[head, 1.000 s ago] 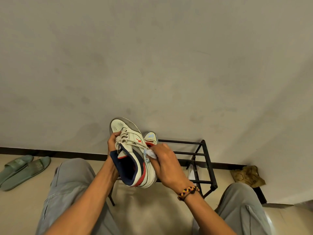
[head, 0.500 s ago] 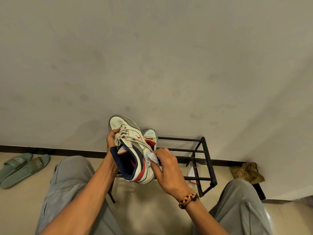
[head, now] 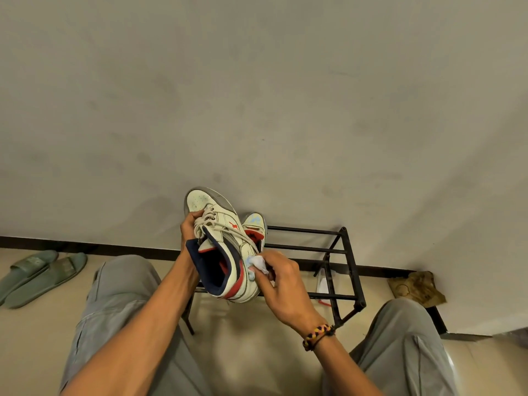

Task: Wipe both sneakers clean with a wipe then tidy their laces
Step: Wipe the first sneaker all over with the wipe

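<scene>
Gripping the sneaker (head: 225, 247) at centre frame, my left hand (head: 191, 232) holds it toe-up; my right hand (head: 281, 284) pinches the wipe (head: 260, 264) against its right heel side.

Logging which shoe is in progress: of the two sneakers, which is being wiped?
The nearer sneaker, gripped by the left hand, with the wipe against its side. The other sneaker sits untouched on the rack behind.

Black rack (head: 337, 247) just behind sneaker (head: 225, 247)
</scene>
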